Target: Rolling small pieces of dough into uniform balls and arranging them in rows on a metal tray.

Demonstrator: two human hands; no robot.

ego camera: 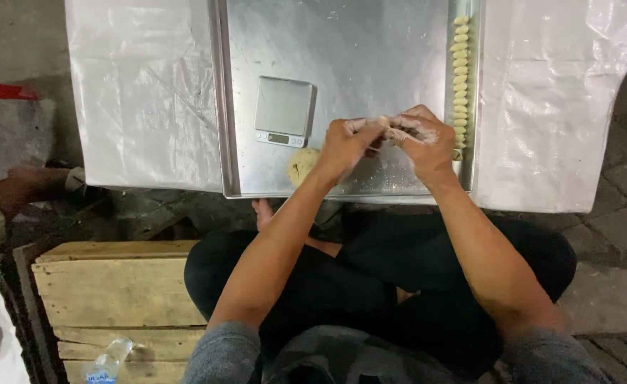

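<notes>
Doughy piece (pixel 387 130): we are pinching it between left hand (pixel 345 146) and right hand (pixel 424 139); shaped pieces (pixel 460 78) are filling one row, dough lump (pixel 302 165) remaining.

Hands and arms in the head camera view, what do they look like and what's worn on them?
The left hand and right hand are bare and dusted with white flour. Both forearms are bare; grey sleeves cover the upper arms. No gloves, watch or rings show.

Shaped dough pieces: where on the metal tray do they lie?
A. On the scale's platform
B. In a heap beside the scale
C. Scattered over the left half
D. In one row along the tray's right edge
D. The shaped dough pieces form a single line down the right rim of the metal tray, away from the scale.
</notes>
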